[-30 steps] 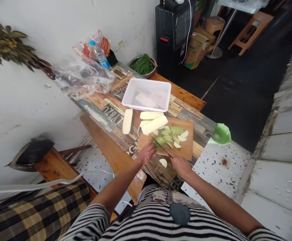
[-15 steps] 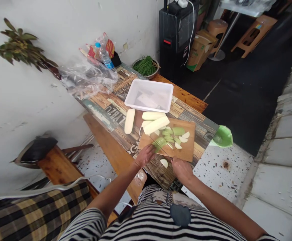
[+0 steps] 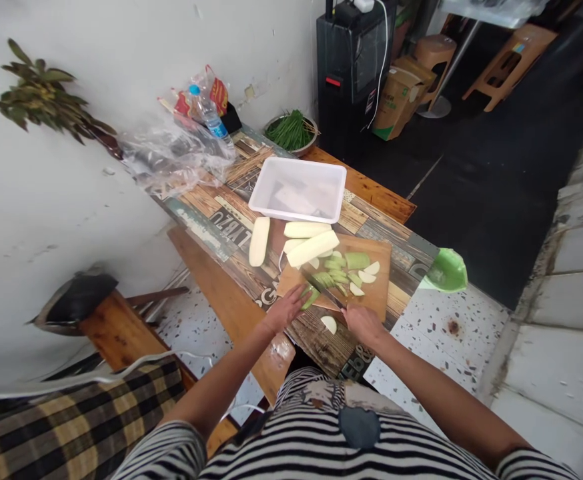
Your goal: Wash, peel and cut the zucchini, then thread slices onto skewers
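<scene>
A wooden cutting board [image 3: 371,295] lies on the patterned table [image 3: 211,207], covered with green-skinned gourd slices [image 3: 339,275]. My right hand [image 3: 364,322] is closed round the handle of a knife [image 3: 324,290], whose blade crosses the near left part of the board. My left hand [image 3: 287,308] presses its fingers on a green gourd piece [image 3: 310,295] beside the blade. Peeled pale gourd lengths [image 3: 311,248] rest at the board's far edge, another [image 3: 258,241] lies on the table to the left. One slice [image 3: 328,324] has dropped off the board near my hands.
A white plastic tub [image 3: 297,189] stands beyond the board. Crumpled plastic bags and a water bottle [image 3: 206,115] lie at the far left by the wall. A bowl of green chives [image 3: 290,130] sits at the far corner. A green dustpan-like scoop [image 3: 444,271] hangs off the right edge.
The knife blade has lifted and come down again further left along the gourd piece. My left hand has slid a little back. More slices lie on the board.
</scene>
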Action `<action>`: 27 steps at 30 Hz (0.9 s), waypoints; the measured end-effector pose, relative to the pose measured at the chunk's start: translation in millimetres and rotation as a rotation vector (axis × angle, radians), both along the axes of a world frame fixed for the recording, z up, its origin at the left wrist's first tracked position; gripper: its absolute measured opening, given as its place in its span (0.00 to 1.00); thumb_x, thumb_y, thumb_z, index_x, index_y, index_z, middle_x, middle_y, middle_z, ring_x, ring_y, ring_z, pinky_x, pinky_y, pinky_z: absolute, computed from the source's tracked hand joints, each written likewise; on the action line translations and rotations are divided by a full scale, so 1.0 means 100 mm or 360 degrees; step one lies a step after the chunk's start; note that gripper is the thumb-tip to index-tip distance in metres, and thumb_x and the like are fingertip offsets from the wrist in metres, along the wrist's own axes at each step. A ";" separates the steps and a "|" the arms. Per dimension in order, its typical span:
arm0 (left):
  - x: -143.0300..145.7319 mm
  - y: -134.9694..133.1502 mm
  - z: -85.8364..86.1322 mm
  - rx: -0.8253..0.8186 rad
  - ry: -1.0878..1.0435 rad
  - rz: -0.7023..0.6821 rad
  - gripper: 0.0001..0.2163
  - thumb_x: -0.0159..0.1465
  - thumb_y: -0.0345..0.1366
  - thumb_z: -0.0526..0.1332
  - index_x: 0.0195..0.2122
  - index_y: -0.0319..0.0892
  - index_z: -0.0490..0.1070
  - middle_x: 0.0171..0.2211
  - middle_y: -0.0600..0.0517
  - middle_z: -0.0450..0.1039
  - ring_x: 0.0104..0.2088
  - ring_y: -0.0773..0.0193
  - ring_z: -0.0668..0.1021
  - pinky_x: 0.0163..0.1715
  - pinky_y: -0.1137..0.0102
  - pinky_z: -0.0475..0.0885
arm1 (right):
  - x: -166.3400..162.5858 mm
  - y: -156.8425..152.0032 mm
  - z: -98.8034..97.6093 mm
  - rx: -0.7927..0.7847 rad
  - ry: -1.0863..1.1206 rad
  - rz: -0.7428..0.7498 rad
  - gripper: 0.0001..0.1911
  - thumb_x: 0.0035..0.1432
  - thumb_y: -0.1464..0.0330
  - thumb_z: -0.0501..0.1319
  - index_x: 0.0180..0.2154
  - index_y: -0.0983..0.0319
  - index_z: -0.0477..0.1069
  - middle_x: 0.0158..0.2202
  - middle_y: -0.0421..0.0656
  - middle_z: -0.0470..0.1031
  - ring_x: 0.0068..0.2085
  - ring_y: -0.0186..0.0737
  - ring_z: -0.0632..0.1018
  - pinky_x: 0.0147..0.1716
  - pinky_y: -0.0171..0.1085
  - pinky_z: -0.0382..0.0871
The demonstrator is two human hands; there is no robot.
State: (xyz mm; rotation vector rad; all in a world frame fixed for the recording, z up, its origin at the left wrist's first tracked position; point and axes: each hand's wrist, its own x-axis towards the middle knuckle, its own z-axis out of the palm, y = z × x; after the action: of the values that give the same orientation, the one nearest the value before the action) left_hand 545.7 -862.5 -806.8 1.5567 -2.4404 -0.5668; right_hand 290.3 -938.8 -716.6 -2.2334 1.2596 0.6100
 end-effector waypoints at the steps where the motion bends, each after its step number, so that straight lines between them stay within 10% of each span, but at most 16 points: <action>1: 0.02 -0.02 -0.02 0.0000 0.0001 0.0011 0.27 0.67 0.39 0.54 0.65 0.39 0.50 0.64 0.35 0.52 0.66 0.49 0.53 0.60 0.52 0.61 | 0.02 -0.02 0.00 0.0002 0.0001 0.0004 0.19 0.69 0.64 0.45 0.42 0.67 0.71 0.36 0.54 0.78 0.39 0.47 0.80 0.36 0.37 0.70; 27: -0.02 -0.14 0.47 0.0071 -0.0156 -0.0158 0.21 0.69 0.35 0.44 0.61 0.35 0.60 0.57 0.36 0.63 0.62 0.49 0.60 0.58 0.54 0.65 | 0.09 0.14 0.41 -0.0137 0.0020 0.0223 0.15 0.67 0.71 0.45 0.40 0.66 0.69 0.33 0.53 0.78 0.36 0.48 0.81 0.31 0.39 0.73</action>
State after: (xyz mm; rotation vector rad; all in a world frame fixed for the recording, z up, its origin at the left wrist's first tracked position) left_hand 543.3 -876.9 -759.7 1.5214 -2.6073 -0.5785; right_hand 299.2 -925.3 -675.6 -2.4078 1.1628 0.6332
